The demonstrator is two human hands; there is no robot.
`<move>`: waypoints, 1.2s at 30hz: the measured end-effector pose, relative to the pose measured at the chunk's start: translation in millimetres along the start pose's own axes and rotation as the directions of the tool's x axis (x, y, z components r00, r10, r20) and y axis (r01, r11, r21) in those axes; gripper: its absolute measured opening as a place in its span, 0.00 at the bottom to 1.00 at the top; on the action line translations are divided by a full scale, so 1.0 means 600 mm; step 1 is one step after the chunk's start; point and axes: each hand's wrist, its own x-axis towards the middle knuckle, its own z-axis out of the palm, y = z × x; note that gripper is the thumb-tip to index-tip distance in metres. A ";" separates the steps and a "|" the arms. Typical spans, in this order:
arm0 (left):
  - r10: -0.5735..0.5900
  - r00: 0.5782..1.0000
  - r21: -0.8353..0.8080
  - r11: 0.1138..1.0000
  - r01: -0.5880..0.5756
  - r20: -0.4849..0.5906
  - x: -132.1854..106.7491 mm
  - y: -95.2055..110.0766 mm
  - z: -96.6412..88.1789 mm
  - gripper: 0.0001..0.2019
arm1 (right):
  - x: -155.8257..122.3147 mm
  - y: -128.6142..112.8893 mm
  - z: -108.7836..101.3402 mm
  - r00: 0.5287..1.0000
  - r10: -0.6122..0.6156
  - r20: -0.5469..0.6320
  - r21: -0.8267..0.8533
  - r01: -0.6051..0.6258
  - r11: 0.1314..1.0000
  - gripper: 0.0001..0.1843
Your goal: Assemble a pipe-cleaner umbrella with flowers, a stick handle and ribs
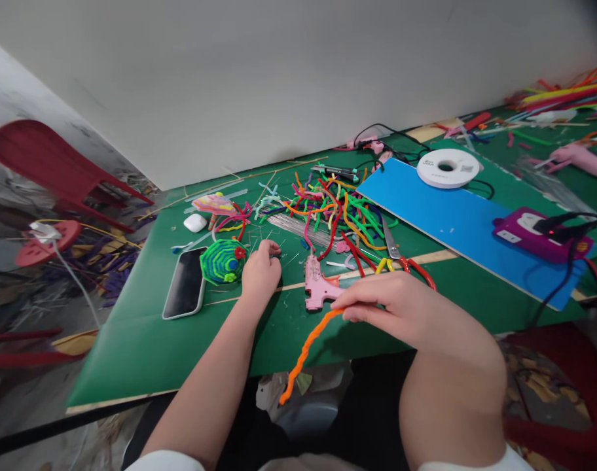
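Observation:
My right hand [384, 302] pinches one end of an orange twisted pipe cleaner [307, 347], which hangs down past the table's front edge. Just beyond those fingers, a pink glue gun [318, 284] lies on the table. My left hand [262, 267] rests over the tabletop with its fingers curled; what they hold, if anything, is hidden. Close to its left side sits a round green and blue ringed piece made of pipe cleaner [222, 261], with small red and green bits on it. A phone [184, 282] lies left of that piece.
Behind my hands spreads a pile of coloured pipe cleaner pieces [328, 203] with thin wires [298, 229]. Scissors [391, 242] lie at its right. Farther right are a blue board [426, 216], a white spool [448, 169] and a purple power strip [534, 234]. A white wall rises behind.

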 end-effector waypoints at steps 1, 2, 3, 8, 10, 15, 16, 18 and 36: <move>0.007 1.000 0.000 1.000 -0.007 0.003 -0.003 0.001 0.000 0.16 | 0.000 -0.003 -0.001 1.000 0.008 0.001 0.001 -0.008 1.000 0.10; 0.013 1.000 -0.001 1.000 -0.013 0.005 -0.006 0.001 0.000 0.16 | 0.000 -0.006 -0.003 1.000 0.017 0.002 0.003 -0.017 1.000 0.10; 0.019 1.000 -0.002 1.000 -0.019 0.008 -0.008 0.002 0.000 0.16 | 0.000 -0.009 -0.004 1.000 0.024 0.005 0.006 -0.024 1.000 0.10; 0.041 0.999 -0.007 0.999 -0.041 0.009 -0.009 0.001 0.001 0.14 | 0.000 -0.016 -0.008 0.999 0.037 0.014 0.012 -0.037 0.999 0.10; 0.047 0.999 -0.009 0.999 -0.046 0.011 -0.008 0.001 0.001 0.14 | 0.000 -0.014 -0.008 0.999 0.038 0.015 0.009 -0.038 0.999 0.10; 0.068 0.997 0.010 0.998 -0.068 0.020 -0.007 -0.001 0.002 0.14 | -0.001 -0.011 -0.007 1.000 0.018 0.000 0.014 -0.018 1.000 0.10; 0.074 0.997 0.020 0.997 -0.074 0.024 -0.007 -0.001 0.002 0.14 | -0.001 -0.011 -0.006 1.000 0.020 0.002 0.015 -0.020 1.000 0.10; 0.086 0.996 0.051 0.995 -0.087 0.031 -0.005 -0.001 0.002 0.14 | -0.001 -0.009 -0.006 1.000 0.029 0.004 0.015 -0.029 0.999 0.10; 0.007 0.999 -0.223 0.975 -0.016 -0.038 -0.010 0.010 -0.009 0.11 | 0.016 0.002 0.013 0.997 0.012 0.077 -0.056 -0.007 0.998 0.10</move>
